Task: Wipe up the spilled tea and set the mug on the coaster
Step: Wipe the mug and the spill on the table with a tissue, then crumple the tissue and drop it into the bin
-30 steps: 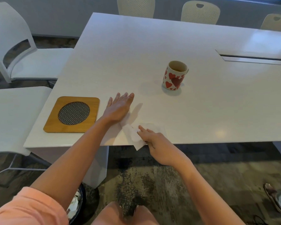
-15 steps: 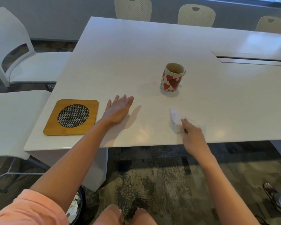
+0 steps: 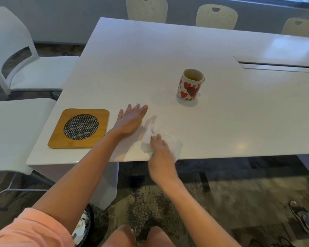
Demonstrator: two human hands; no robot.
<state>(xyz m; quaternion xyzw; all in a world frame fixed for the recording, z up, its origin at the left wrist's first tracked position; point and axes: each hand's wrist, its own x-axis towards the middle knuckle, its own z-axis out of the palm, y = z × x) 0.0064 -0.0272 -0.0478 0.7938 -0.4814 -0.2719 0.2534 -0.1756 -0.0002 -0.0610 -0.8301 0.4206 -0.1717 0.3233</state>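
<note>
A white mug [image 3: 189, 84] with red hearts stands upright on the white table [image 3: 168, 50], tea inside it. A square wooden coaster [image 3: 79, 128] with a round mesh centre lies near the table's front left corner. My left hand [image 3: 130, 119] rests flat and open on the table, right of the coaster. Beside it, my right hand [image 3: 160, 154] presses a crumpled white paper towel [image 3: 148, 134] against the table near the front edge; it is motion-blurred. I cannot make out any spilled tea on the surface.
White chairs [image 3: 16, 72] stand at the left, beige chairs [image 3: 216, 15] along the far side. A cable slot [image 3: 278, 65] cuts the table at the right. A dark bin with paper [image 3: 83, 227] sits on the floor under my left arm.
My right hand swept the paper towel right along the front edge, then back left next to my left hand. My left hand and the mug stayed put.
</note>
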